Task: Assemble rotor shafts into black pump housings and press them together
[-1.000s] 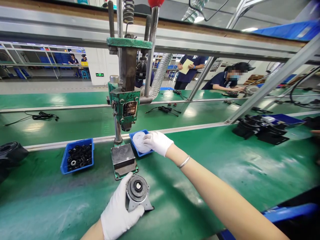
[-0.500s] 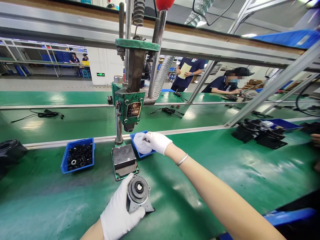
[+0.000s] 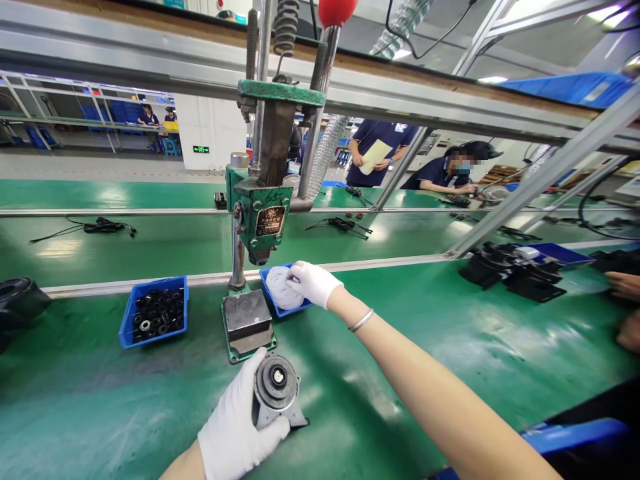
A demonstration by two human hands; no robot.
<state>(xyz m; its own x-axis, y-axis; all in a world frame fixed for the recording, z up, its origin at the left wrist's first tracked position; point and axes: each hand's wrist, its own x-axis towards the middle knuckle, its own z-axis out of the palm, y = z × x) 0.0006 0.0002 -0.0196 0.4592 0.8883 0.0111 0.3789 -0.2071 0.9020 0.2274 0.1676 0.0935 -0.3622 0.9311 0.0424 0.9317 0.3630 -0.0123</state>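
Observation:
My left hand [image 3: 235, 427], in a white glove, grips a grey round motor housing [image 3: 277, 389] that rests on the green bench near the front edge. My right hand [image 3: 314, 283], also gloved, reaches into a small blue tray [image 3: 270, 273] behind the housing; its fingers rest on a pile of white parts [image 3: 281, 291] there. Whether it has pinched one is hidden by the glove. A green hand press [image 3: 260, 220] stands between the two trays, its grey base plate [image 3: 247, 317] just behind the housing.
A second blue tray [image 3: 125, 327] with several black rings sits left of the press. Black parts [image 3: 515, 273] lie at the right, near another person's hands [image 3: 627, 307]. A dark round part [image 3: 17, 300] sits at the far left. Cables lie on the far belt; people work beyond.
My right hand has settled a little deeper onto the white parts in the tray. My left hand keeps its hold on the housing. The view has shifted slightly.

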